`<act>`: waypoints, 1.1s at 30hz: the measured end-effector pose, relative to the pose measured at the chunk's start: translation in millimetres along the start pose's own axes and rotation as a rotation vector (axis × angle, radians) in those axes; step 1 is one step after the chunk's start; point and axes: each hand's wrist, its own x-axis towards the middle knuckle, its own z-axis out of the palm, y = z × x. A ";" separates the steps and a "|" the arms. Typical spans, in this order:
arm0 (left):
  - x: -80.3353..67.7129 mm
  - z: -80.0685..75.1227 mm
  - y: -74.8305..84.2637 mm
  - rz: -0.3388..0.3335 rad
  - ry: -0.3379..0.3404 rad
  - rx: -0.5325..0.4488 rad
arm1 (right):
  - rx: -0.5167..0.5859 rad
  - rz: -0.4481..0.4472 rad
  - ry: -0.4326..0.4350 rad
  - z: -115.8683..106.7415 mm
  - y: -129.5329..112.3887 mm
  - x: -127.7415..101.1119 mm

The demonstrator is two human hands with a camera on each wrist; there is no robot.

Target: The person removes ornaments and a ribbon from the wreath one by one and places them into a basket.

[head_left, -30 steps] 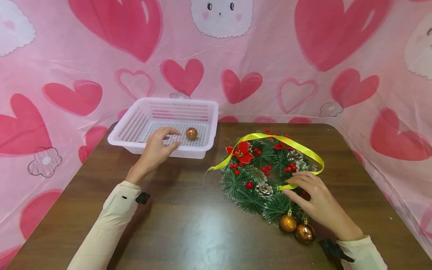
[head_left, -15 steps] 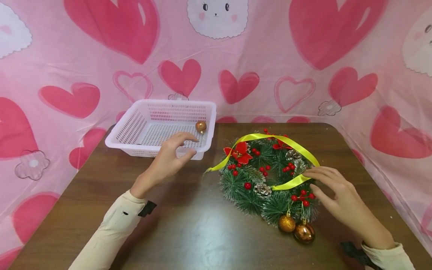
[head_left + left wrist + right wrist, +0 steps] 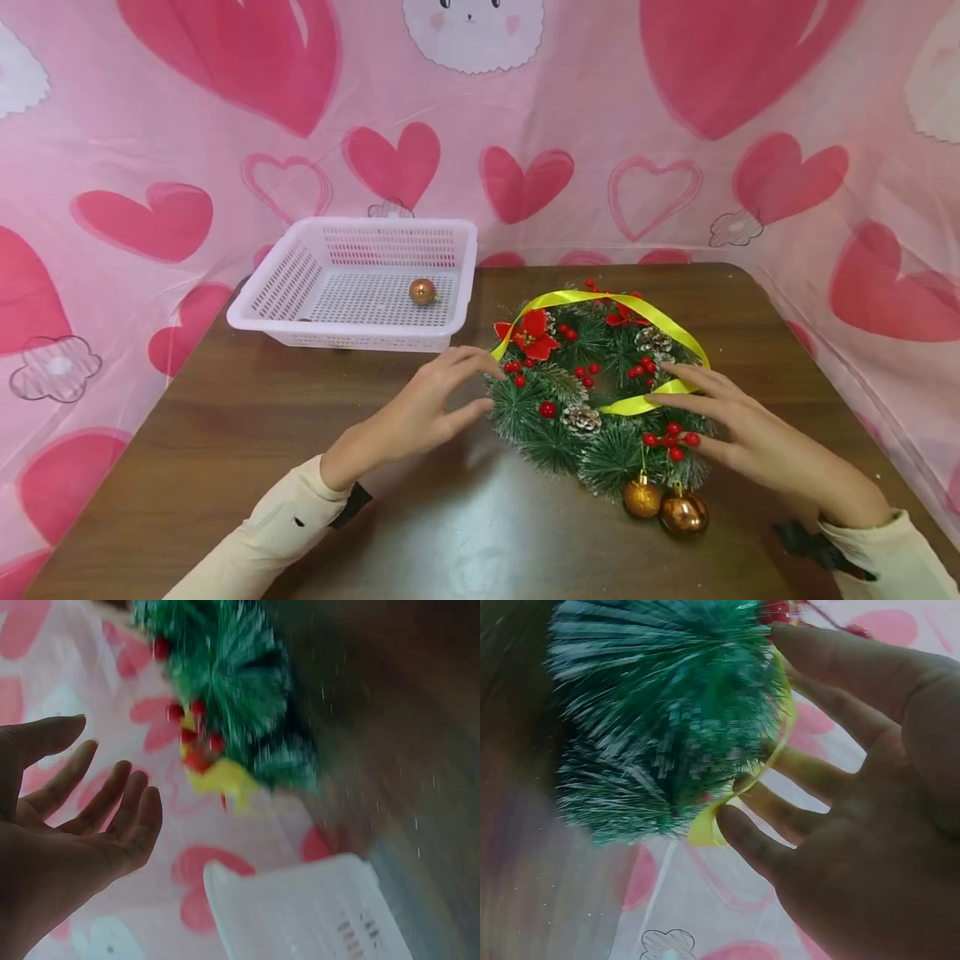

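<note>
A green wreath (image 3: pixel 558 446) with red berries, red flowers and pinecones lies on the right half of the table. A yellow ribbon (image 3: pixel 663 321) loops over its top. Two ornament balls, a glittery gold one (image 3: pixel 642 498) and a shiny copper one (image 3: pixel 684 513), hang at its near edge. My left hand (image 3: pixel 420 417) is at the wreath's left side, fingers relaxed and spread, holding nothing; the left wrist view shows a gap between fingers and wreath. My right hand (image 3: pixel 765 442) lies along the right side, straight fingers right at the ribbon and the berries.
A white perforated plastic basket (image 3: pixel 352 331) stands at the back left with a copper ball (image 3: pixel 423 292) inside. The brown wooden table (image 3: pixel 225 450) reaches back to a pink heart-patterned cloth (image 3: pixel 555 100).
My left hand has left the basket and moved right to the wreath. My right hand has let go of the ribbon end and shifted right. The ball in the basket has rolled about.
</note>
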 end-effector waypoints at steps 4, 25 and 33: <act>-1.0 12.6 8.3 0.021 -0.058 -0.016 | -0.060 0.043 0.006 8.0 2.6 8.9; 2.5 46.4 37.6 0.077 -0.308 0.055 | -0.135 0.183 0.130 34.6 -1.8 33.2; 10.0 50.1 37.8 0.052 -0.313 0.131 | -0.231 0.232 0.208 41.3 -6.7 42.6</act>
